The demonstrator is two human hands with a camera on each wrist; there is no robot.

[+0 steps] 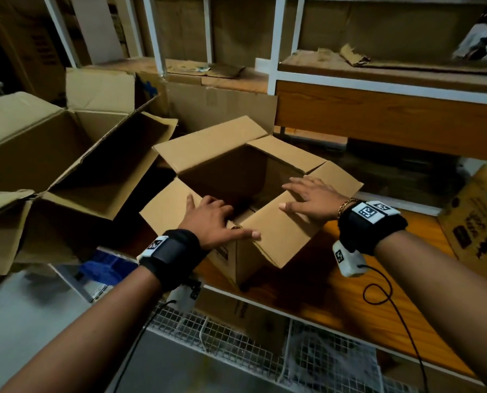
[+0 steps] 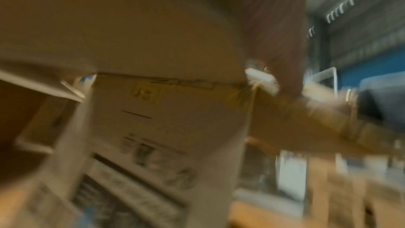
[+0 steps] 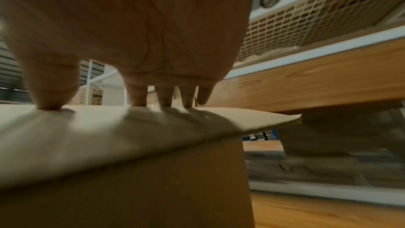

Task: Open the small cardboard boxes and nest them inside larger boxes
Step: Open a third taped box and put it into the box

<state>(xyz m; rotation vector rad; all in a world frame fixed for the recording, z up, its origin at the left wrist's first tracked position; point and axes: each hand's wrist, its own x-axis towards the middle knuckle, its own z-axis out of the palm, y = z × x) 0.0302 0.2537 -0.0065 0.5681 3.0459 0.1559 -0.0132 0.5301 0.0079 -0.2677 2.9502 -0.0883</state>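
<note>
cardboard box (image 1: pixel 267 231) open, interior dark

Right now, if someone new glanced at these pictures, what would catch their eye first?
The open cardboard box on the wooden shelf, mid-scene, flaps spread wide. Both hands press its near flaps flat: the left hand at the near corner, the right hand with fingers spread. A bigger open box waits to the left.

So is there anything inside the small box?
No, the small box is open in the head view and nothing shows in its dark inside.
</note>
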